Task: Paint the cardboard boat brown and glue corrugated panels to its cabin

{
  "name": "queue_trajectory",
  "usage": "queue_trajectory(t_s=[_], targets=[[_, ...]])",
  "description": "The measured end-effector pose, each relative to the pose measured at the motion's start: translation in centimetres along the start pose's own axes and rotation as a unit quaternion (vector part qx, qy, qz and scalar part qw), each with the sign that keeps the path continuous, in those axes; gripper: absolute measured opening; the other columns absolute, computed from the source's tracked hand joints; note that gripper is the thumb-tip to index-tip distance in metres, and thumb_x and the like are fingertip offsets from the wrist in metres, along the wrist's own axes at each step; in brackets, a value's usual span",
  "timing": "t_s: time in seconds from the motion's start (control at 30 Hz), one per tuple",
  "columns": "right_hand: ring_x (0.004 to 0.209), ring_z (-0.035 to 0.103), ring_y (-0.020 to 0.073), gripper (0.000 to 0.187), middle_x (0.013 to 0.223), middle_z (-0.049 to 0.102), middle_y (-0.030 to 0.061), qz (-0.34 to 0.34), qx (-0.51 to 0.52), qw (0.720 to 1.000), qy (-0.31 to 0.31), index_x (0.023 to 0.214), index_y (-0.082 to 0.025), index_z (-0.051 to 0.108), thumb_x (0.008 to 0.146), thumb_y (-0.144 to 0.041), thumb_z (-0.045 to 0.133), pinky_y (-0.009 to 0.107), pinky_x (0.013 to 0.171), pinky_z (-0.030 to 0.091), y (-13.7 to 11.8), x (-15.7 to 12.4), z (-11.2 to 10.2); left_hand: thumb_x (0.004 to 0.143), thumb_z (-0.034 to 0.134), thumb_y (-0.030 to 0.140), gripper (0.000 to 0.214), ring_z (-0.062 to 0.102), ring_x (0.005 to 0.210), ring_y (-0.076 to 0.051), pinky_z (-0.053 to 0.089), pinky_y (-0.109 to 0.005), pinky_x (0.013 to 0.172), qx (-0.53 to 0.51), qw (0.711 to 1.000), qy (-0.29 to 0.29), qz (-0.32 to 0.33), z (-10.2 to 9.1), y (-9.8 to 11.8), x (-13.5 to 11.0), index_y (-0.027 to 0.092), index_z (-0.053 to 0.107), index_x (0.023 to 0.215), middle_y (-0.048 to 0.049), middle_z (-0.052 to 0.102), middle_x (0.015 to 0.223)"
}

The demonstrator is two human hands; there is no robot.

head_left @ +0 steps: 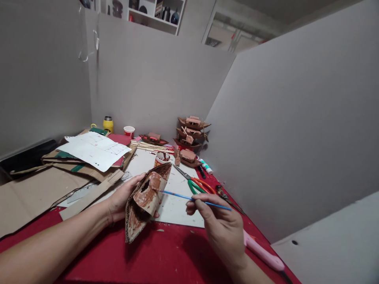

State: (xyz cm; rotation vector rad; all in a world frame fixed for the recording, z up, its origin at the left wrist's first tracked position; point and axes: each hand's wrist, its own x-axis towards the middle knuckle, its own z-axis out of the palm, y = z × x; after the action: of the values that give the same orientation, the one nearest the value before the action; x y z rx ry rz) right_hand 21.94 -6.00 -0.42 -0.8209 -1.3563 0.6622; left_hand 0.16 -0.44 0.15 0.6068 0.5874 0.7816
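My left hand point(122, 197) is closed around a cardboard model boat point(149, 197), holding it tilted above the table with its fingers partly hidden behind the hull. The boat has a curved canopy, partly coated in reddish-brown paint and partly bare tan. Between thumb and fingers, my right hand point(220, 221) pinches a thin blue paintbrush point(183, 196). Its bristle end meets the canopy's painted side. Just behind the boat's far tip stands a paper cup point(162, 158) with brown paint smeared inside.
Scissors point(195, 182) with green and orange handles lie right of the boat, near a pink-handled tool point(263, 252). Several finished boats point(192, 134) are stacked at the back. Cardboard sheets point(44, 189) and a marked paper point(96, 150) cover the left. Grey partitions point(296, 118) enclose the table.
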Motion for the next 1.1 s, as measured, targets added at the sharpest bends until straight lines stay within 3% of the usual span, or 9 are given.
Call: queue_trajectory(t_s=[0.1,0.27,0.37,0.47,0.67,0.83,0.97,1.1], targets=[[0.060,0.068,0.0148,0.007,0.071,0.074,0.0019,-0.005,0.002,1.000,-0.001,0.090,-0.023,0.074,0.085,-0.023,0.069,0.027,0.058,0.059,-0.1,-0.2,-0.2,0.089,0.046,0.043,0.042,0.070,0.062,-0.028,0.056,-0.043,0.062,0.006,1.000,-0.016,-0.003,0.0,0.1,-0.1,0.010,0.064,0.110,-0.0140,0.074,0.077],[0.060,0.067,0.0139,0.007,0.072,0.074,0.0018,0.010,0.016,0.998,0.055,0.090,-0.023,0.073,0.085,-0.026,0.069,0.026,0.059,0.058,0.5,0.2,-0.9,0.089,0.043,0.045,0.046,0.071,0.061,-0.030,0.054,-0.039,0.056,0.003,0.999,-0.035,-0.021,0.5,0.7,-0.7,0.008,0.063,0.109,-0.0163,0.074,0.076],[0.059,0.066,0.0146,0.009,0.071,0.073,0.0027,0.046,0.053,0.997,0.029,0.089,-0.021,0.072,0.085,-0.028,0.069,0.027,0.056,0.057,0.7,-0.4,-1.0,0.086,0.047,0.046,0.046,0.071,0.062,-0.031,0.053,-0.037,0.053,-0.008,0.998,-0.054,-0.022,0.4,0.8,-0.8,0.009,0.064,0.107,-0.0165,0.074,0.078],[0.057,0.066,0.0153,0.011,0.070,0.072,0.0032,0.067,0.082,0.994,0.018,0.088,-0.021,0.072,0.083,-0.030,0.071,0.029,0.054,0.057,0.7,-0.6,-0.9,0.084,0.051,0.049,0.047,0.072,0.066,-0.033,0.054,-0.039,0.059,-0.012,0.996,-0.078,-0.029,-0.2,0.8,-0.6,0.009,0.065,0.104,-0.0179,0.075,0.084],[0.054,0.064,0.0139,0.014,0.067,0.071,0.0022,0.081,0.114,0.987,0.080,0.085,-0.020,0.072,0.078,-0.032,0.075,0.025,0.049,0.054,0.7,0.7,-0.7,0.087,0.044,0.049,0.048,0.072,0.065,-0.032,0.055,-0.038,0.060,0.002,0.995,-0.088,-0.045,-0.4,0.6,-0.7,0.008,0.066,0.103,-0.0176,0.075,0.085],[0.050,0.062,0.0114,0.017,0.062,0.070,0.0010,0.138,0.177,0.973,0.057,0.080,-0.019,0.072,0.073,-0.032,0.079,0.020,0.044,0.051,0.4,1.0,-0.3,0.090,0.038,0.050,0.052,0.072,0.061,-0.031,0.053,-0.034,0.054,0.012,0.996,-0.077,-0.050,0.1,0.7,-1.2,0.007,0.068,0.092,-0.0167,0.073,0.070],[0.048,0.061,0.0094,0.022,0.060,0.070,0.0001,0.147,0.204,0.964,0.090,0.077,-0.019,0.071,0.066,-0.032,0.085,0.017,0.043,0.048,0.1,2.1,-0.1,0.089,0.038,0.050,0.052,0.072,0.063,-0.031,0.052,-0.031,0.049,0.011,0.993,-0.084,-0.076,0.3,0.7,-1.3,0.008,0.067,0.097,-0.0168,0.074,0.075],[0.048,0.060,0.0092,0.021,0.059,0.069,0.0003,0.164,0.203,0.964,0.058,0.076,-0.018,0.072,0.066,-0.031,0.085,0.017,0.043,0.047,0.1,2.8,-0.6,0.087,0.042,0.053,0.053,0.072,0.062,-0.031,0.052,-0.032,0.049,0.005,0.990,-0.104,-0.100,0.1,0.7,-1.3,0.007,0.067,0.100,-0.0156,0.074,0.075]])
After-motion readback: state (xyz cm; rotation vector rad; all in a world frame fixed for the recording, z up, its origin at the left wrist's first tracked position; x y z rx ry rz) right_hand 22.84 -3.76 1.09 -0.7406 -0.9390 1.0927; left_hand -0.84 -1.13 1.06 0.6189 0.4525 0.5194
